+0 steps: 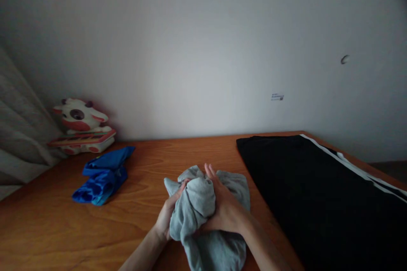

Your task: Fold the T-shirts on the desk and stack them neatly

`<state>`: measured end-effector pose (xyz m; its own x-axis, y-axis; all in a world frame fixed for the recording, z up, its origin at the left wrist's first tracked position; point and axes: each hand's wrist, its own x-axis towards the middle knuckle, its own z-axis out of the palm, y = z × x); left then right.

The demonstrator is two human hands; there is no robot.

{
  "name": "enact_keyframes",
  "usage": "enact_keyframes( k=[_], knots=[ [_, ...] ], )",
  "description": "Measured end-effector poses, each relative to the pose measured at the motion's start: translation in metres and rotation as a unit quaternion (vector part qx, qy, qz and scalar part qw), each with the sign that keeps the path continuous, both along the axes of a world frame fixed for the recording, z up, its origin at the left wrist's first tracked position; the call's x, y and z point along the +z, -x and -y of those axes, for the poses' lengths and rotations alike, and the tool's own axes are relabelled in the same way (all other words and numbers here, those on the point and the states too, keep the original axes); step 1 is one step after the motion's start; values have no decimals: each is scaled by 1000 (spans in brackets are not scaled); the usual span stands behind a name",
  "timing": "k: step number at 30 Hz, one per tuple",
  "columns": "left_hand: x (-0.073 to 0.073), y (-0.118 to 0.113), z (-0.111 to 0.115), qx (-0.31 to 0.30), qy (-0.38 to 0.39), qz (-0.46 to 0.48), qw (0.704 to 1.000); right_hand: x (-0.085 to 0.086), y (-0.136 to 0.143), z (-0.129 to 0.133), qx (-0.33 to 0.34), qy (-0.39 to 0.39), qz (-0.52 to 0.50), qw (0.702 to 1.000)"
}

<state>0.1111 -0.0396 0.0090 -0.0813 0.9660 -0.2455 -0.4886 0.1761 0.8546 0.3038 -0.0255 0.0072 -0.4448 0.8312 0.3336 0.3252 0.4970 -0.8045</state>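
gray cloth (201, 197) bunched in grip between left hand (167, 218) and right hand (225, 208), spilling below

Grey cloth (200, 197): bunched between my left hand (165, 217) and right hand (227, 207)
Blue cloth (103, 175): left of them
Black cloth (286, 186): right

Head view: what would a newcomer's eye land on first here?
Probably the gray cloth, bunched between the left hand and right hand at the table's near edge. Next, perhaps the big black cloth with white stripes, spread over the right side. At the far left, the cow toy stands out with its keyboard, just behind the crumpled blue cloth.
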Motion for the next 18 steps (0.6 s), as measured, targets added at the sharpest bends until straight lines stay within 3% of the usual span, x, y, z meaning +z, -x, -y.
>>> enact_keyframes(
  k=[3, 5, 8, 11, 14, 18],
  knots=[
    [5, -1, -3, 41, -38, -53, 997, 0, 18, 8, 32, 35, -87, 995],
    [8, 4, -9, 91, -65, -66, 992, -1, 24, 10, 14, 46, -108, 993],
    [7, 18, -17, 151, -100, -86, 980, -3, 26, 7, -47, 23, -128, 990],
    [0, 31, -22, 204, -85, -91, 971, -8, 23, -4, -146, -2, -180, 973],
    [-4, 36, -24, 224, -70, -89, 968, -15, 12, -22, -281, -8, -250, 927],
    [-7, 37, -25, 243, -81, -115, 960, -27, -22, -46, -460, -34, -345, 818]
  ],
)
